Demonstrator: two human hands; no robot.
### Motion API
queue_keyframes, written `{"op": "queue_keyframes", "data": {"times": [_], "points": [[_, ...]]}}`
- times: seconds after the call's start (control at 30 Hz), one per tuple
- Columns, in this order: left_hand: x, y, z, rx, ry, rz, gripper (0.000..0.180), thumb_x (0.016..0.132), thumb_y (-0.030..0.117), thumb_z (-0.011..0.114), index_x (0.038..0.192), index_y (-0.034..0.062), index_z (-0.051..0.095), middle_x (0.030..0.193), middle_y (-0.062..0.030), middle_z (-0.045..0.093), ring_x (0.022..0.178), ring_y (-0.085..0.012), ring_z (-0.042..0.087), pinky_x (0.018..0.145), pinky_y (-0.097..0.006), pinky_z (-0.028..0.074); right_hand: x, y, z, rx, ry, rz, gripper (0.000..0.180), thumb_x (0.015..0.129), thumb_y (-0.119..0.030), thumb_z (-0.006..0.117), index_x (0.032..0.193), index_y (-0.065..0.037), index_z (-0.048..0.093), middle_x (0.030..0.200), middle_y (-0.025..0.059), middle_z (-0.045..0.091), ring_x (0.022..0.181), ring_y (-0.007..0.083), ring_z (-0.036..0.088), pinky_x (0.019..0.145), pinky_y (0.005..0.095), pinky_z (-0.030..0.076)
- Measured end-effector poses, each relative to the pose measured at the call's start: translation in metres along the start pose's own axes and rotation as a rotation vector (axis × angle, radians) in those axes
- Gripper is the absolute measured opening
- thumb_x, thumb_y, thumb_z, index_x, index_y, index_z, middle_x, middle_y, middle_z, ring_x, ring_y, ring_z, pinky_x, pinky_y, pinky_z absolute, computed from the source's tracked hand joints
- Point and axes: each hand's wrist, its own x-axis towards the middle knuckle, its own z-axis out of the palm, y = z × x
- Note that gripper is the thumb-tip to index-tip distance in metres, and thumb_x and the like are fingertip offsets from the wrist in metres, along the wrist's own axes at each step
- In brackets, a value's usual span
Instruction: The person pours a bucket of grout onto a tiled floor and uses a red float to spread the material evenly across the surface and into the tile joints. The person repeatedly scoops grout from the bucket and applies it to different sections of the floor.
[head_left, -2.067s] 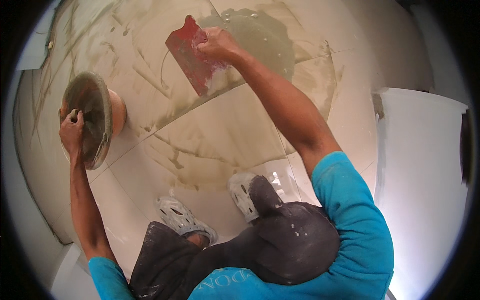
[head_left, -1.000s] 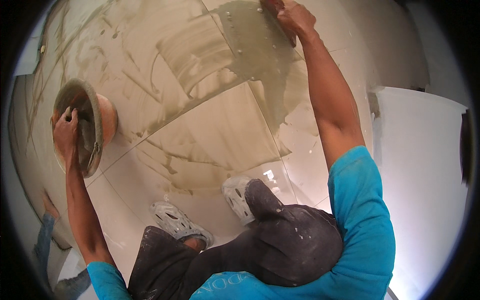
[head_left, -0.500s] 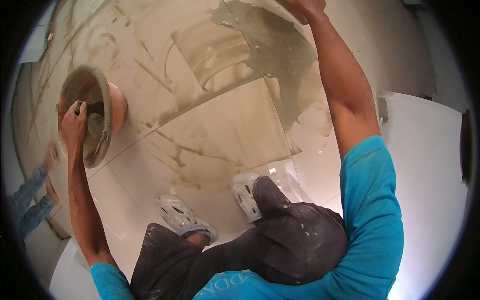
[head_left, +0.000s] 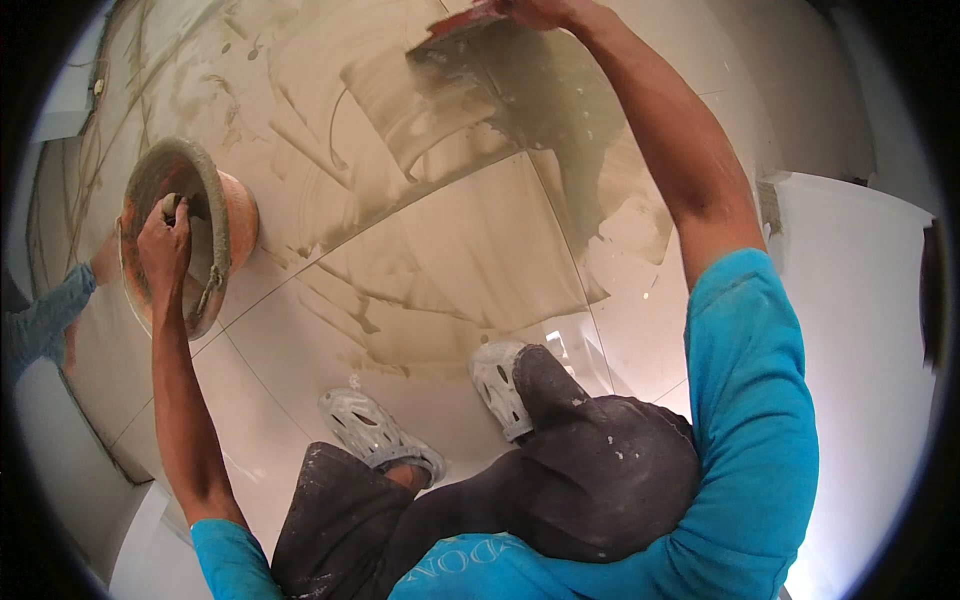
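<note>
My left hand (head_left: 165, 238) is closed at the mouth of an orange bucket (head_left: 240, 215), whose rim is caked with grey grout. It grips a stubby, grout-covered tool handle (head_left: 172, 207); the tool's lower end is hidden inside the bucket. At the far top edge, my right hand (head_left: 540, 10) is wrapped round a red grout float (head_left: 455, 30), partly cut off by the frame. The float's long edge rests on the pale floor tiles (head_left: 490, 230), at the far left part of a wet grey-green grout patch (head_left: 570, 115).
Dried grout smears cover the tiles ahead of my feet in white clogs (head_left: 375, 430). Another person's leg in blue jeans (head_left: 45, 315) is close beside the bucket at the left. A large white panel-like surface (head_left: 850, 350) stands at the right.
My right hand has swung left, bringing the float into view over the grout patch. My left hand has shifted slightly within the bucket. The other person's legs have moved.
</note>
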Motion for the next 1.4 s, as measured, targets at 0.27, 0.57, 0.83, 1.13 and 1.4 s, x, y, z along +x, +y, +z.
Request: {"op": "queue_keyframes", "data": {"times": [0.27, 0.57, 0.83, 1.13, 1.4], "points": [[-0.016, -0.008, -0.011, -0.073, -0.132, -0.048, 0.03, 0.092, 0.028, 0.055, 0.106, 0.0029, 0.064, 0.099, -0.019, 0.066, 0.092, -0.0338, 0.064, 0.08, -0.04, 0.047, -0.074, 0.046, 0.011, -0.008, 0.12, 0.132, 0.028, 0.086, -0.022, 0.056, 0.113, -0.02, 0.065, 0.106, 0.0072, 0.068, 0.097, 0.0301, 0.063, 0.078, 0.0402, 0.05], [-0.001, -0.026, 0.005, 0.207, 0.03, -0.07, 0.037, 0.092, 0.032, 0.053, 0.113, 0.0031, 0.063, 0.107, -0.0183, 0.066, 0.102, -0.0338, 0.062, 0.086, -0.04, 0.048, -0.093, 0.059, 0.016, 0.134, 0.12, 0.691, 0.028, 0.086, -0.016, 0.055, 0.112, -0.015, 0.064, 0.109, 0.009, 0.067, 0.099, 0.0258, 0.064, 0.083, 0.0417, 0.05], [-0.008, 0.016, 0.003, -0.031, -0.009, -0.012, 0.033, 0.092, 0.028, 0.055, 0.109, 0.0018, 0.064, 0.1, -0.02, 0.067, 0.091, -0.0352, 0.064, 0.08, -0.04, 0.048, -0.122, -0.013, 0.031, 0.029, 0.166, 0.339, 0.035, 0.086, -0.026, 0.056, 0.119, -0.032, 0.06, 0.097, 0.005, 0.069, 0.087, 0.0292, 0.066, 0.071, 0.0444, 0.052], [-0.023, 0.006, -0.011, -0.089, -0.194, -0.051, 0.032, 0.092, 0.028, 0.054, 0.109, 0.0021, 0.064, 0.098, -0.0197, 0.067, 0.089, -0.0347, 0.064, 0.079, -0.04, 0.048, -0.173, 0.005, 0.034, 0.067, 0.229, 0.5, 0.035, 0.084, -0.024, 0.053, 0.118, -0.03, 0.06, 0.097, 0.005, 0.068, 0.089, 0.0309, 0.065, 0.072, 0.0447, 0.05], [-0.014, -0.01, -0.002, 0.273, -0.005, 0.038, 0.033, 0.092, 0.03, 0.054, 0.11, 0.0041, 0.063, 0.101, -0.0211, 0.066, 0.094, -0.0361, 0.064, 0.08, -0.043, 0.049, -0.219, 0.072, 0.05, 0.035, 0.193, 0.865, 0.038, 0.083, -0.023, 0.051, 0.12, -0.026, 0.058, 0.105, 0.0087, 0.067, 0.098, 0.0305, 0.063, 0.082, 0.046, 0.05]]}}
